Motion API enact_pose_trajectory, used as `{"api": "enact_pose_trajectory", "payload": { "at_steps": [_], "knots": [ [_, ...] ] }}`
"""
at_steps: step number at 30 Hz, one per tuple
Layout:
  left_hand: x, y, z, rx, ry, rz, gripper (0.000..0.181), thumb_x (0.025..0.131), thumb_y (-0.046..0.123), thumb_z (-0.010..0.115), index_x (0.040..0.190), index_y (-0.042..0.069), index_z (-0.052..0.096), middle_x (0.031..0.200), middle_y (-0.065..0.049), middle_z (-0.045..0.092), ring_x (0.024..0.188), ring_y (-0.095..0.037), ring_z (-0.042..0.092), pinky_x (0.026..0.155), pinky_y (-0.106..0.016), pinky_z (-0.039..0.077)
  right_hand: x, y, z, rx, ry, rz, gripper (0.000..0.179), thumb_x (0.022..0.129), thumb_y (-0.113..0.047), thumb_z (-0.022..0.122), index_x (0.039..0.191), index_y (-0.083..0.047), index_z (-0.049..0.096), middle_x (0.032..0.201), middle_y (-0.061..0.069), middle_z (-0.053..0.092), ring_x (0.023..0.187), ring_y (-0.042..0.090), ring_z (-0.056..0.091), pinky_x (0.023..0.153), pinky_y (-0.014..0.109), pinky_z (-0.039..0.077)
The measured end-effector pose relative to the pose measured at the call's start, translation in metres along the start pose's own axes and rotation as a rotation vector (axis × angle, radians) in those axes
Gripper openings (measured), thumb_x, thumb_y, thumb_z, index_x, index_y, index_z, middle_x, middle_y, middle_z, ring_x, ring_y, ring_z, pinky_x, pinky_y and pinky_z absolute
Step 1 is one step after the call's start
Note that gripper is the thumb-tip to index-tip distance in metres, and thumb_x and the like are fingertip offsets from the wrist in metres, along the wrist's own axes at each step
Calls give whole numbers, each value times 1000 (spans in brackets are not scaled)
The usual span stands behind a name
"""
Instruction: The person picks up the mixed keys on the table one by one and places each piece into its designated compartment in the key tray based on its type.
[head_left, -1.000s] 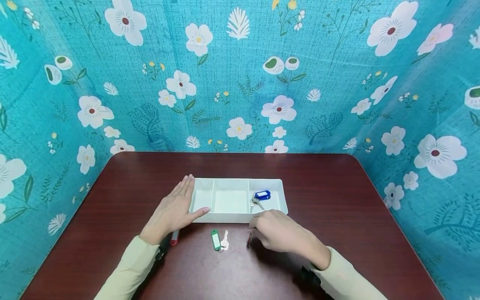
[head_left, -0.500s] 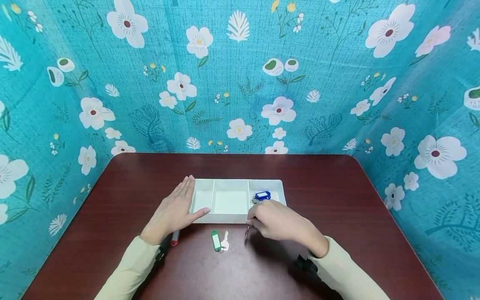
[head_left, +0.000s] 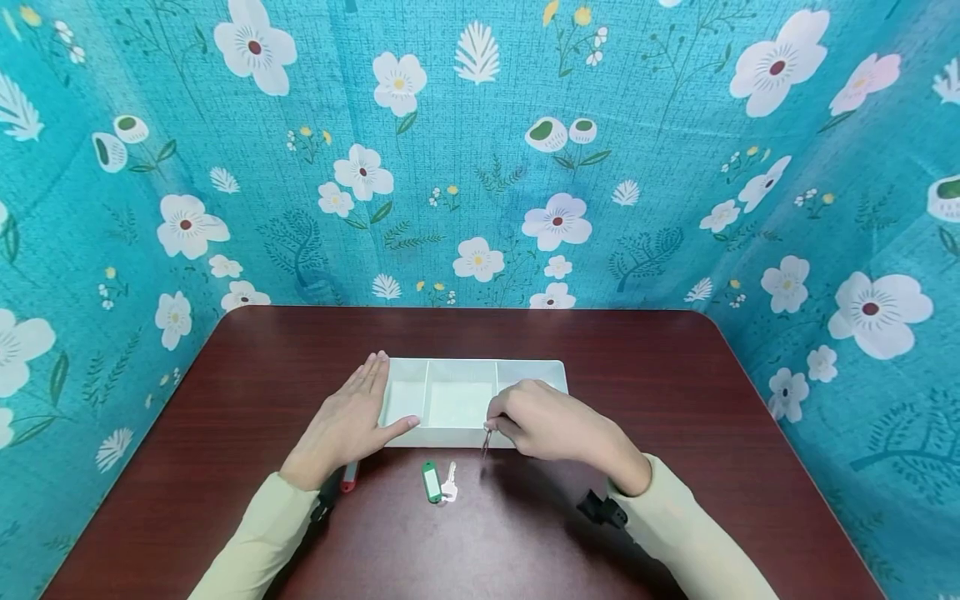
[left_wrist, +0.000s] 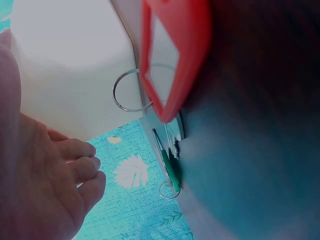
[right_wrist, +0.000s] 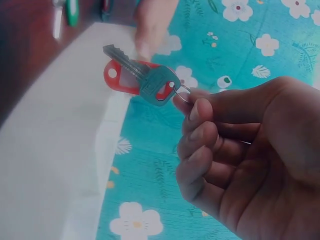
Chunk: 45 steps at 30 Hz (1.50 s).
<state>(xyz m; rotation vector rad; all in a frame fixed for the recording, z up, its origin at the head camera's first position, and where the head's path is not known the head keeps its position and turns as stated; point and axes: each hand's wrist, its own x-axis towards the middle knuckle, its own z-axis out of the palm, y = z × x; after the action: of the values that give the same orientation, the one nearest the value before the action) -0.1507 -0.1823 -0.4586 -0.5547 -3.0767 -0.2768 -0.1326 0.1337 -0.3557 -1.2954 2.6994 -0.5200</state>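
Observation:
My left hand (head_left: 347,421) rests at the left end of a white three-compartment tray (head_left: 450,437), its fingers straight and its thumb at the front rim. My right hand (head_left: 551,429) is over the tray's front edge, near the divider before the right compartment. In the right wrist view its thumb and fingers pinch a metal ring (right_wrist: 183,93), from which hang a key (right_wrist: 156,86) and a red key tag (right_wrist: 114,77). The left and middle compartments look bare; the right hand hides much of the right one.
Before the tray lie a green key tag (head_left: 432,482) and its key (head_left: 449,483). Another red tag (head_left: 350,476) lies by the left wrist, large in the left wrist view. A floral curtain (head_left: 480,167) stands behind the dark table (head_left: 637,350).
My right hand has risen and moved forward and slightly left, carrying the key and tag up to the tray's front edge. It now covers the blue-tagged key. The left hand stays still.

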Motion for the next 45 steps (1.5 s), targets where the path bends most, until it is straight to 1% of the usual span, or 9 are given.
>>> {"api": "enact_pose_trajectory", "payload": {
  "at_steps": [5, 8, 13, 17, 27, 30, 32, 37, 45],
  "knots": [
    [0, 0, 0, -3, 4, -2, 115, 94, 81, 47, 164, -6, 21, 174, -23, 24, 163, -39, 24, 131, -50, 30, 5, -2, -9, 12, 3, 0, 18, 102, -11, 68, 86, -14, 77, 68, -12, 61, 62, 1, 41, 63, 18, 44],
    [0, 0, 0, 1, -1, -4, 115, 94, 81, 48, 164, -6, 21, 174, -22, 23, 163, -38, 23, 131, -50, 30, 7, -3, -12, 21, 3, -3, 16, 102, -11, 68, 89, -13, 78, 71, -9, 66, 62, 2, 43, 64, 18, 45],
    [0, 0, -1, 2, -7, -4, 114, 94, 81, 48, 165, -5, 21, 174, -22, 23, 164, -37, 22, 132, -49, 29, 9, -5, -16, 23, 8, -16, 14, 101, -10, 68, 93, -10, 80, 80, -6, 73, 66, 1, 52, 70, 18, 51],
    [0, 0, 0, -3, -6, 1, 114, 95, 80, 49, 164, -5, 21, 174, -22, 23, 164, -38, 22, 132, -50, 29, 11, -6, -21, 9, 11, -20, 13, 101, -10, 69, 93, -10, 80, 80, -5, 74, 67, 2, 54, 70, 19, 51],
    [0, 1, 0, -7, -9, -3, 113, 95, 78, 50, 164, -6, 22, 174, -22, 23, 163, -39, 23, 131, -50, 29, 19, -6, -31, 13, -4, 6, 11, 100, -8, 70, 95, -7, 80, 79, 0, 74, 60, 3, 48, 59, 17, 45],
    [0, 0, 0, -5, -6, -2, 113, 95, 79, 50, 164, -5, 22, 174, -22, 23, 164, -38, 23, 131, -50, 29, 22, -4, -31, 13, -10, 19, 11, 100, -8, 70, 94, -7, 80, 77, -1, 73, 58, 3, 47, 58, 17, 44],
    [0, 0, 1, -3, -9, -2, 114, 94, 80, 49, 165, -5, 21, 174, -22, 23, 164, -38, 22, 132, -49, 29, 24, -3, -32, 7, -16, 24, 13, 100, -8, 70, 91, -8, 79, 71, -3, 68, 57, 3, 44, 58, 17, 43],
    [-1, 1, 1, 1, -12, -5, 115, 94, 81, 48, 165, -5, 21, 174, -22, 23, 163, -39, 23, 131, -50, 30, 30, -5, -37, -5, -34, 35, 18, 101, -9, 68, 86, -11, 77, 65, -6, 59, 55, 3, 41, 57, 18, 42],
    [0, 0, 0, 2, -4, -3, 114, 94, 79, 51, 164, -5, 22, 173, -23, 25, 163, -39, 25, 130, -50, 31, 40, -9, -44, -10, -51, 48, 19, 101, -7, 66, 87, -10, 78, 63, -7, 59, 52, 4, 42, 57, 19, 43]
  ]
}}
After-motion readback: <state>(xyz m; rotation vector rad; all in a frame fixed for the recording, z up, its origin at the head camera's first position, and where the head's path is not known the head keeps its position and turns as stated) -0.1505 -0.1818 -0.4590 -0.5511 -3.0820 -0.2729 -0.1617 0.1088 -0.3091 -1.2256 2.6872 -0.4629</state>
